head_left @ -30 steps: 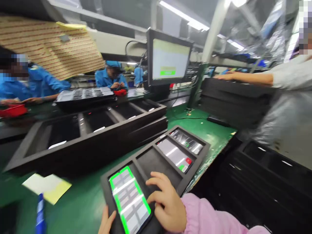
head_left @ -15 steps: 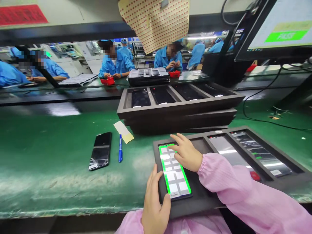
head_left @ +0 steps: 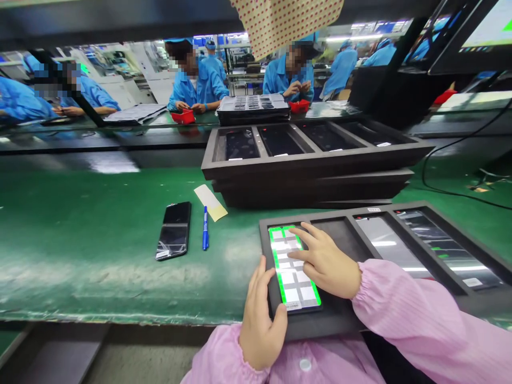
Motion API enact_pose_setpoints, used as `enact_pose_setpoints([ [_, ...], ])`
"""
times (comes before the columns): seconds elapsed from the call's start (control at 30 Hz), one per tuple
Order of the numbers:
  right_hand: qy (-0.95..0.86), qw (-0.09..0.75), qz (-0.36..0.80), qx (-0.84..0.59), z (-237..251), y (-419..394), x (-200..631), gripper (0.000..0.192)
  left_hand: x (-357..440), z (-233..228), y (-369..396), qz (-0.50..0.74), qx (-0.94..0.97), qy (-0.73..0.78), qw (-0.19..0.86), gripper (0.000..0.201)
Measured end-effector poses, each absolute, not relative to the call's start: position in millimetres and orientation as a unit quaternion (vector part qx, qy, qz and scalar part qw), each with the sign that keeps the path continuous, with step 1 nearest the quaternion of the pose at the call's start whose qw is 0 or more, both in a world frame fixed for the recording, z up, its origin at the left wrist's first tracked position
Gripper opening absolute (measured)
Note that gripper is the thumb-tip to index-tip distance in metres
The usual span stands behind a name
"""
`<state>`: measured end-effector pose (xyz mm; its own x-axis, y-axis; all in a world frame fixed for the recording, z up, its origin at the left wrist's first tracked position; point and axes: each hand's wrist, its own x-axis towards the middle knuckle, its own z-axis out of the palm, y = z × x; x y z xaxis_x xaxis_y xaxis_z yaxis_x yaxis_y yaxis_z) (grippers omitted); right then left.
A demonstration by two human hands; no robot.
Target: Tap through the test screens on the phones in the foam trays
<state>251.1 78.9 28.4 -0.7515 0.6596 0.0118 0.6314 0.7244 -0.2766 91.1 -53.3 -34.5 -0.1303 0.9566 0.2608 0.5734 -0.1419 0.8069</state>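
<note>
A smartphone [head_left: 294, 288] with a lit screen of white and grey blocks edged in green lies in the left compartment of a black foam tray [head_left: 320, 325]. Over its upper part is my right hand [head_left: 326, 261], fingers spread, with fingertips at the screen. My left hand [head_left: 262, 317] rests along the tray's left edge, fingers stretched, thumb near the phone's lower corner. Beside that phone, the second compartment [head_left: 340, 240] shows bare foam. Two more phones, one with a pale screen [head_left: 386, 242] and one with a dark reflective screen [head_left: 444, 245], lie in the compartments to the right.
A dark phone [head_left: 174, 230], a blue marker [head_left: 205, 228] and a paper strip [head_left: 210, 202] lie on the green table [head_left: 100, 256] to the left. Stacked trays [head_left: 312, 162] with phones stand behind. A monitor [head_left: 480, 42] hangs upper right, with a cable below. Co-workers in blue sit opposite.
My right hand has moved down the screen, its fingers now nearer the phone's middle. My left hand stays at the tray's edge. The camera view has tilted down and shifted slightly left.
</note>
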Motion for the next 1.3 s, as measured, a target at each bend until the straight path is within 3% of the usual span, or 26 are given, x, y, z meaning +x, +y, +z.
enact_pose_setpoints([
  [0.23, -0.94, 0.058, 0.118, -0.316, 32, 59, 261, 0.044, 91, -34, -53, 0.439, 0.621, 0.608, 0.23, 0.05],
  [0.67, -0.947, -0.002, 0.217, -0.236, 49, 40, 270, 0.038, 90, -31, -52, 0.438, 0.626, 0.603, 0.227, 0.05],
  [0.87, -0.927, 0.08, 0.157, -0.331, 38, 79, 249, 0.046, 91, -31, -52, 0.443, 0.621, 0.607, 0.223, 0.049],
  [1.07, -0.924, 0.057, 0.094, -0.365, 25, 95, 222, 0.046, 92, -33, -52, 0.439, 0.612, 0.616, 0.232, 0.048],
  [1.3, -0.901, 0.04, 0.066, -0.428, 32, 104, 247, 0.041, 90, -36, -53, 0.439, 0.612, 0.613, 0.241, 0.052],
])
